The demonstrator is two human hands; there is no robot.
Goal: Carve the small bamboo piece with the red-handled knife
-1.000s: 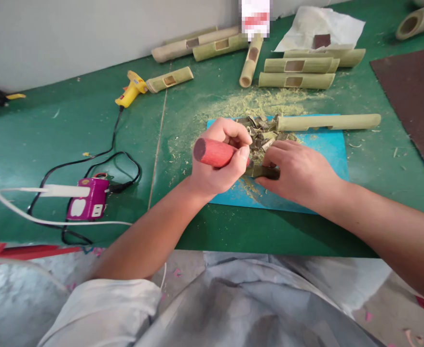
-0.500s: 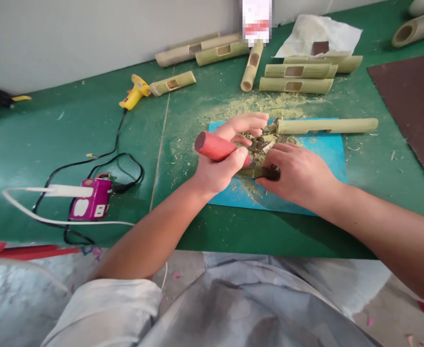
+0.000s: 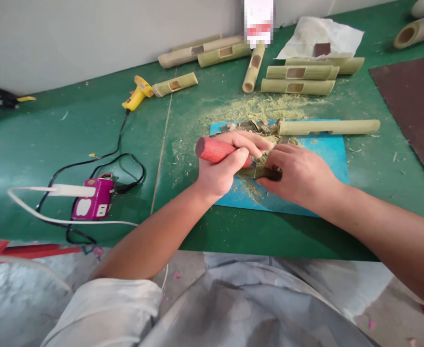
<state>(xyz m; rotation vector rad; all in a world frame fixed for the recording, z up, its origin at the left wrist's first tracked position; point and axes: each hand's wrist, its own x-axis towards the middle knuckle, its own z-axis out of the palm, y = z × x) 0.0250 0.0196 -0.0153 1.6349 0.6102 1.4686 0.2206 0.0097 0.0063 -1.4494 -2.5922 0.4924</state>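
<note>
My left hand (image 3: 221, 171) is closed around the thick red wooden handle of a tool (image 3: 215, 150). Its working end points down to the right and is mostly covered by my fingers. Just below that end lies a dark greenish-brown strip, seemingly bamboo (image 3: 253, 172), with my right hand (image 3: 298, 168) closed on its right end. Both hands are over a blue mat (image 3: 327, 156). Dark scraps and shavings (image 3: 257, 127) are heaped behind them. A long bamboo tube with notches (image 3: 342, 127) rests along the mat's back edge.
Several notched bamboo tubes (image 3: 298, 86) lie at the back, near a white cloth (image 3: 316, 33). On the left are a yellow glue gun (image 3: 139, 94), a purple power strip (image 3: 93, 198) and loose cords. A brown sheet (image 3: 414, 106) covers part of the right side.
My left fingers have come down and forward from their raised spread, toward my right hand. The handle and right hand stay nearly in place. The view has shifted slightly.
</note>
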